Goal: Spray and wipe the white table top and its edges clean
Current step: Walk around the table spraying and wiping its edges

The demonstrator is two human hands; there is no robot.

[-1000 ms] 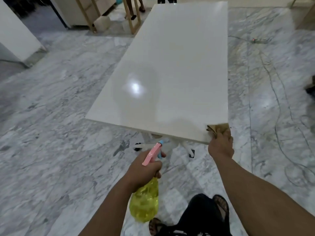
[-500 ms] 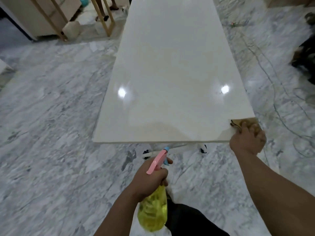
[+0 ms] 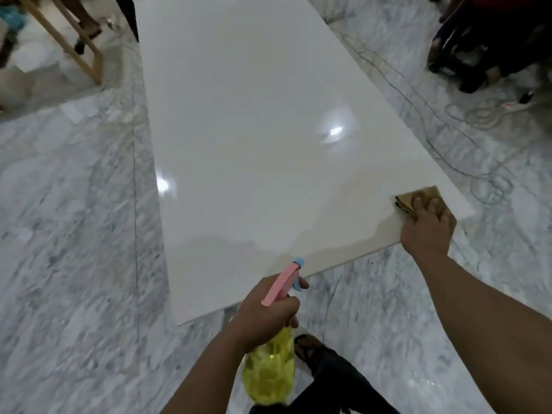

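The long glossy white table top (image 3: 254,138) runs away from me, with its near short edge just in front of my body. My right hand (image 3: 427,228) presses a brown cloth (image 3: 418,195) flat on the table's near right corner, fingers spread over it. My left hand (image 3: 265,312) grips a yellow spray bottle (image 3: 268,375) with a pink and blue trigger head, held just below the near edge at its middle. The nozzle points up toward the table top.
Grey marble floor lies all around the table. Tangled cables (image 3: 478,162) and a power strip (image 3: 513,104) lie on the floor at the right. A wooden frame (image 3: 74,46) stands at the far left. Another person's dark legs (image 3: 490,40) are at the far right. My sandalled foot (image 3: 307,346) shows below the bottle.
My view has swung so the table now slants to the left. My right hand has slid the cloth from the corner's edge up onto the table top. The bottle has stayed under the near edge.
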